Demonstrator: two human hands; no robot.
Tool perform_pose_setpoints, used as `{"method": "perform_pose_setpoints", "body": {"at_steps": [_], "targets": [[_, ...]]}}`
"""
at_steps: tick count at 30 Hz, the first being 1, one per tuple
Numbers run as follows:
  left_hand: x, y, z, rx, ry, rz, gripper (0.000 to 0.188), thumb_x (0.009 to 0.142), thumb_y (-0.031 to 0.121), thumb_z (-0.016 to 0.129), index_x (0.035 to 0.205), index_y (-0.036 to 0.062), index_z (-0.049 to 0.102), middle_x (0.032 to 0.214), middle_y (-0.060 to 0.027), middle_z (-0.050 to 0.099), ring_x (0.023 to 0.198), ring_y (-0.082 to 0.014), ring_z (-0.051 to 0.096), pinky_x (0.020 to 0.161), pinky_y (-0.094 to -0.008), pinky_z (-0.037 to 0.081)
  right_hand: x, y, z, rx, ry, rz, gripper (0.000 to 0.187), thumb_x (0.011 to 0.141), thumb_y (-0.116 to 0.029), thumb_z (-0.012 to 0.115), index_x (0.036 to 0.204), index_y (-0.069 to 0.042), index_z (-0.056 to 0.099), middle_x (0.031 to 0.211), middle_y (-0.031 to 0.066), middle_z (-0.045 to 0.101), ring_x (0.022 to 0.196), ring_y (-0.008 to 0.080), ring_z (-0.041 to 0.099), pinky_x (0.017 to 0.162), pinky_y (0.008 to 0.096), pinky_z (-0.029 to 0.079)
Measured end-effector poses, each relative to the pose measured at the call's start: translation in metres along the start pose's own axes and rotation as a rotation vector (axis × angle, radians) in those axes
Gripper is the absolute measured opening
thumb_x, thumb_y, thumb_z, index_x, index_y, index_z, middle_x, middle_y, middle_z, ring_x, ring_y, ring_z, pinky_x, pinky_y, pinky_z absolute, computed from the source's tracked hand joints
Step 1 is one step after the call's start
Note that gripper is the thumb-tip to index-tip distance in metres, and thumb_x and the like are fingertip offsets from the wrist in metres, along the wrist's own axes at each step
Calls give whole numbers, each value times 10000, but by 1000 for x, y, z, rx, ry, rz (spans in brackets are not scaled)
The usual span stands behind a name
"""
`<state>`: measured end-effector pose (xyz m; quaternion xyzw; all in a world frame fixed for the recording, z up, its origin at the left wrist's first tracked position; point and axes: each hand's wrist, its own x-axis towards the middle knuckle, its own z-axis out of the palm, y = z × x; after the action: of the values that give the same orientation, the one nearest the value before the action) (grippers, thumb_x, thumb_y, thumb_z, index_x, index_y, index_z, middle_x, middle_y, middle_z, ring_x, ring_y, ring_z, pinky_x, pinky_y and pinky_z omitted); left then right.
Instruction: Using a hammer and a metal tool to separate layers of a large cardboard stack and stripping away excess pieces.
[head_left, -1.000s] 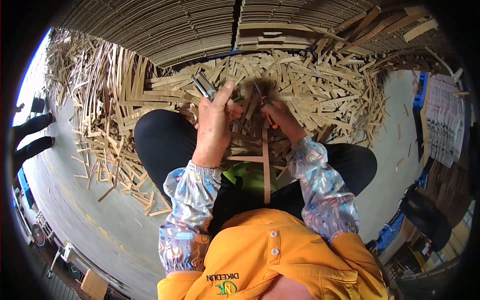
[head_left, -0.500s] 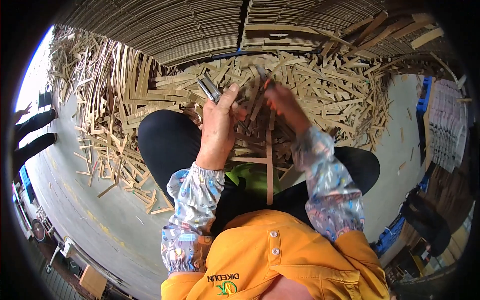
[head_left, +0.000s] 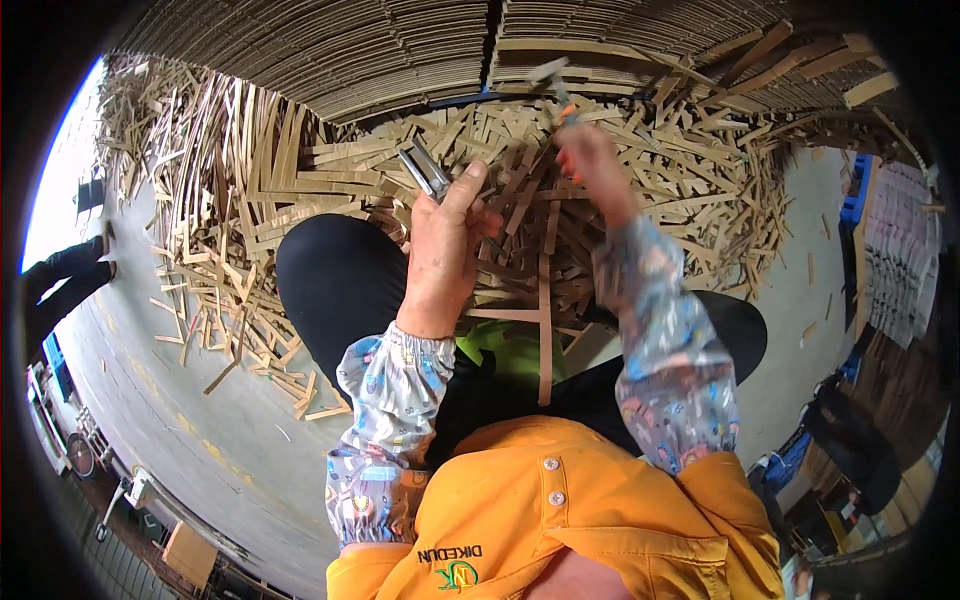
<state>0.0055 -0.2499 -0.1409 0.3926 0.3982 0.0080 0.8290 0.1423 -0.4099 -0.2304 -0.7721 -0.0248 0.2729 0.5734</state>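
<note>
Sitting by a big pile of brown cardboard strips (head_left: 640, 170), w/ tall flat cardboard stacks (head_left: 330, 50) behind. White printed sheets (head_left: 900, 250) lie far right. My left hand (head_left: 445, 250) is closed round grey metal pliers (head_left: 425, 172), sticking up past my thumb. My right hand (head_left: 592, 160) grips a blurry hammer (head_left: 555, 80) above the pile.

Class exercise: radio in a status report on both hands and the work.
Left hand grips metal pliers over wooden strips. Right hand raised, blurred, holding a hammer. Strip pile all around.
</note>
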Motion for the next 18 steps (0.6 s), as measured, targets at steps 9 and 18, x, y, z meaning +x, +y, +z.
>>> {"method": "perform_pose_setpoints", "body": {"at_steps": [9, 18], "targets": [[0, -2, -2, -28, -47, 18, 232, 834, 263, 658, 756, 75, 547, 632, 12, 499, 561, -122, 523, 563, -268, 435, 21, 45, 0, -93, 79, 209, 245, 826, -262, 553, 821, -20, 590, 659, 14, 512, 583, 106, 502, 528, 257, 417], [-1, 0, -1, -14, 4, 5, 226, 841, 249, 653, 746, 74, 546, 623, 12, 498, 540, -122, 519, 546, -261, 431, -6, 40, 31, -198, -74, 41, 238, 816, -238, 545, 889, -17, 596, 737, 48, 585, 673, 138, 555, 537, 268, 444]]}}
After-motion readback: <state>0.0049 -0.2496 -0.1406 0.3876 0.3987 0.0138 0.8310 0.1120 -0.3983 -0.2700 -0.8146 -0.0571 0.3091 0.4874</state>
